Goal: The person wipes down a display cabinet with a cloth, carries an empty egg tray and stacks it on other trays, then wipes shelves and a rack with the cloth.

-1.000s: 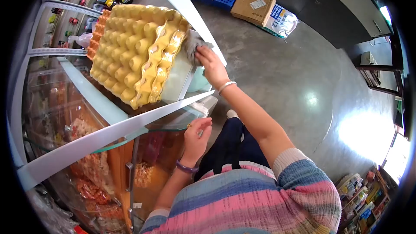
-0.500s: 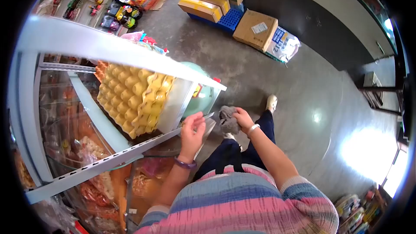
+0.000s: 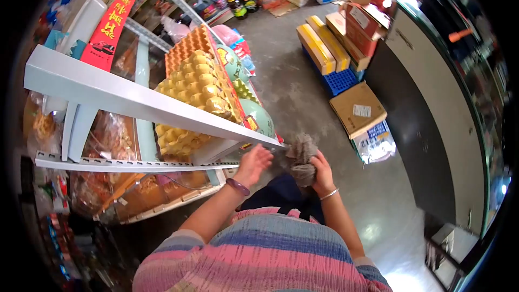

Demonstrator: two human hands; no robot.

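Cloth [image 3: 303,157], grey-brown, crumpled: held at the outer end of a white bar [image 3: 146,111]; contact with the bar unclear. Right hand [image 3: 322,176]: fingers grasping the cloth; pale bracelet [image 3: 330,194] at wrist. Left hand [image 3: 254,165]: fingers released, loosely spread, near the bar's end; purple bangle [image 3: 238,186] at wrist. Egg trays [image 3: 197,84], yellow, stacked: beyond the bar. Orange tray [image 3: 185,50]: behind these. Floor [image 3: 367,197], grey: cardboard box [image 3: 348,105], beside blue crate [image 3: 340,82].

Rag [image 3: 303,170] at 4 o'clock looks matt, rough cloth. Rack bar [image 3: 146,103] at 9: smooth painted metal. Egg tray [image 3: 200,78] at 10 is bumpy, glossy. Carton [image 3: 346,105] at 2: matt cardboard. Bag [image 3: 374,143] at 3 looks glossy plastic.
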